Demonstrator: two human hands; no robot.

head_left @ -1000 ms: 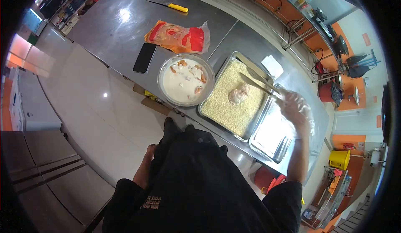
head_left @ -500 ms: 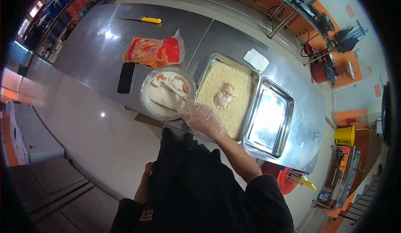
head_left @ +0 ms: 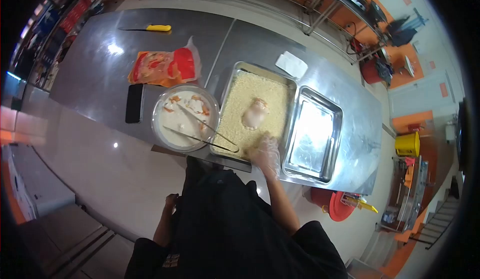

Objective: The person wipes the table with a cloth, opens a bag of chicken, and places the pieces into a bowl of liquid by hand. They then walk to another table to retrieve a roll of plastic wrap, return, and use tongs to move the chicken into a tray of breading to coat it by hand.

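Head view: meat piece [head_left: 255, 114], long axis roughly fore-and-aft, just beyond right hand [head_left: 265, 152]; left hand [head_left: 172, 200] farther; cannot tell either grip.

The crumb tray [head_left: 267, 72] lies flat, loaded with pale yellow crumbs [head_left: 235, 109] — and there's the pinkish-white meat piece [head_left: 256, 115], plump, uncoated on top, near the tray's middle! Metal tongs [head_left: 205, 123] straddle its left edge, arms spread, tips in the milky bowl [head_left: 175, 145] beside it.

Smooth metal tongs [head_left: 200, 139], rough crumbs [head_left: 278, 91]
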